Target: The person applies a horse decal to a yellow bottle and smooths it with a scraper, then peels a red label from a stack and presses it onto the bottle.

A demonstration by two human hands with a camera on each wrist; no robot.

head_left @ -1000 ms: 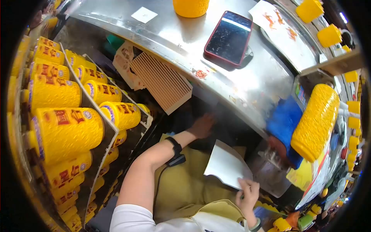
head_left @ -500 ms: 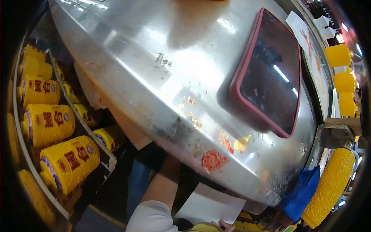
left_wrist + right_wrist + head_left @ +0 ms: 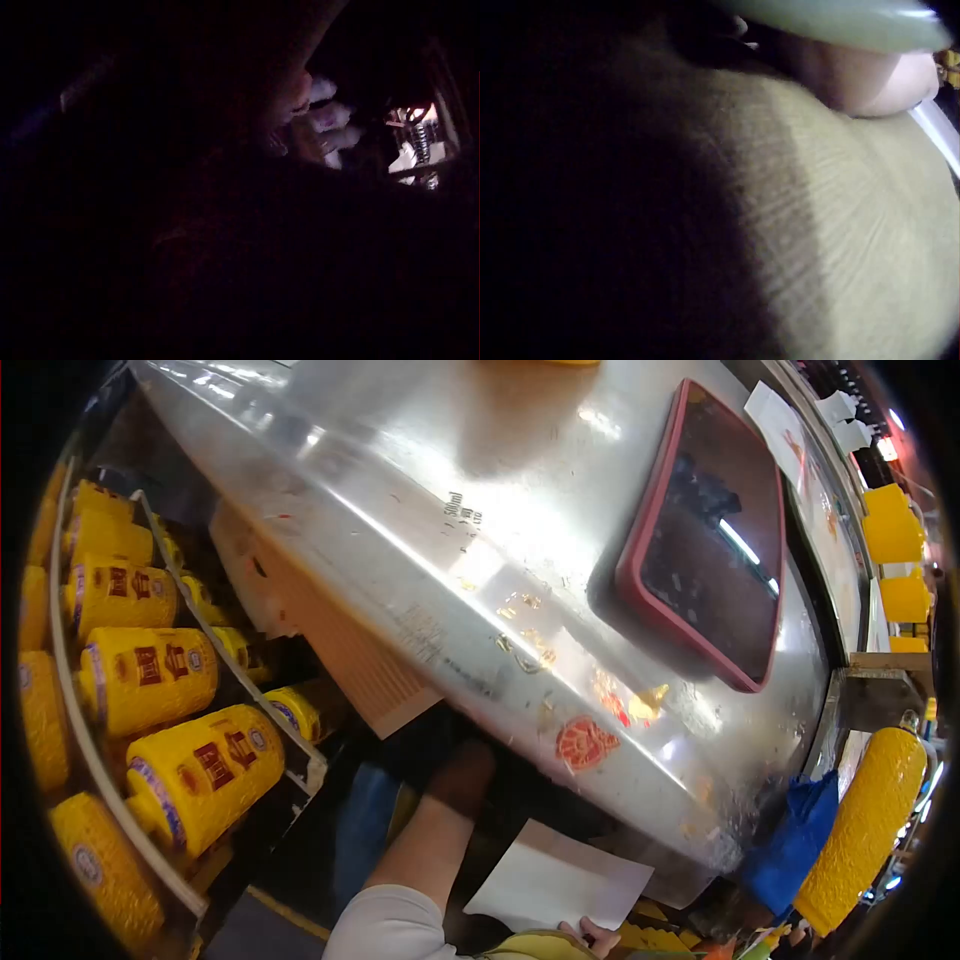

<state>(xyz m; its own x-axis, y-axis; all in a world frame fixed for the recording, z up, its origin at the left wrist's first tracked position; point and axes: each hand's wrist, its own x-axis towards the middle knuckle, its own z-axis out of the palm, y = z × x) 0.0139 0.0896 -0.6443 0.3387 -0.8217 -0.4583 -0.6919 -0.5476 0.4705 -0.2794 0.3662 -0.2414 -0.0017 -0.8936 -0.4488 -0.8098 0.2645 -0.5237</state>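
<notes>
The white sheet (image 3: 555,882) hangs low under the steel counter's (image 3: 420,510) edge, right hand (image 3: 597,937) pinching its near corner. The left hand (image 3: 462,775) reaches into the dark beneath; whether it grips anything, I cannot tell. Best feel slowly there and hold the paper flat.

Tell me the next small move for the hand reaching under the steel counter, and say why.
Probably draw the left hand slowly back out from under the steel counter into the light. It reaches into the dark space below the edge; the wrist view shows only dim fingers, and what they touch cannot be told. Meanwhile the right hand pinches the white sheet at its near edge and could keep it steady.
</notes>
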